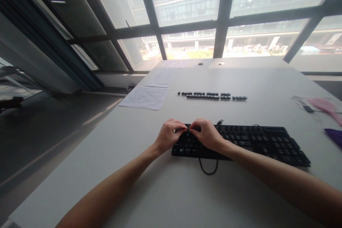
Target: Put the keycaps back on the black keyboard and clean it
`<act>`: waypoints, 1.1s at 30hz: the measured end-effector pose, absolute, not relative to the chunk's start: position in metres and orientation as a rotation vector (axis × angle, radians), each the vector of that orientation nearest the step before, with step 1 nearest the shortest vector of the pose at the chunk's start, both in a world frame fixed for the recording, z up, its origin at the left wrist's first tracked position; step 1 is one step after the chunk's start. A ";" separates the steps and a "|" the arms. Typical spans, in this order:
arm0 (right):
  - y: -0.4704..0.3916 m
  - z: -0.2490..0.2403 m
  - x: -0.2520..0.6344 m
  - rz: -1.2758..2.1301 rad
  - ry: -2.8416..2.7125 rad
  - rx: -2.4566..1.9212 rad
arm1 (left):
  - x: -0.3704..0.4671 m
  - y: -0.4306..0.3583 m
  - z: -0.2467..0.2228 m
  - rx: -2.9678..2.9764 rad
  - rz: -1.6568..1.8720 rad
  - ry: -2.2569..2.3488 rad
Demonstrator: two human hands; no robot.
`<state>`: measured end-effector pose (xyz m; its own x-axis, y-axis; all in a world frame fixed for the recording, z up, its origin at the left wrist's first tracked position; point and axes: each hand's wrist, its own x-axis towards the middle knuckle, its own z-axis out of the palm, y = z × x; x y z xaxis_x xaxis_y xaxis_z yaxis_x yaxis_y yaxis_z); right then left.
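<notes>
Both hands at the keyboard, directly beneath them on the counter. Left hand and right hand each in a narrow pinch, side by side over its upper left end; cannot tell whether anything is held between the fingertips. Loose keys lined up beyond the hands. Step in hand, judged: fingertip work on single keys. Next move seems to call for small, steady alignment, neighbouring keys undisturbed.

The left forearm and right forearm are bare and slim, tapering from the near side to narrow wrists, with left hand and right hand equally bare.
</notes>
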<state>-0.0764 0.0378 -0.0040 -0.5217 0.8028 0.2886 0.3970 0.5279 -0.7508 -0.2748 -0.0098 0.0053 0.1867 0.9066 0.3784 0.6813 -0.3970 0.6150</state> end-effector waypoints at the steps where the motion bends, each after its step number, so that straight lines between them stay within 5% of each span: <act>1: 0.037 -0.005 -0.076 0.814 -2.144 -0.958 | -0.275 -0.010 0.005 2.173 1.031 1.511; 33: 0.038 -0.014 -0.077 0.810 -2.088 -0.897 | -0.274 -0.016 -0.008 2.253 1.101 1.471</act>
<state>-0.0772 0.0385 -0.0145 -0.5044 0.7856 0.3583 0.3383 0.5616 -0.7551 -0.2745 -0.0161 -0.0076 0.2124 0.8614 0.4615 0.6855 -0.4679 0.5579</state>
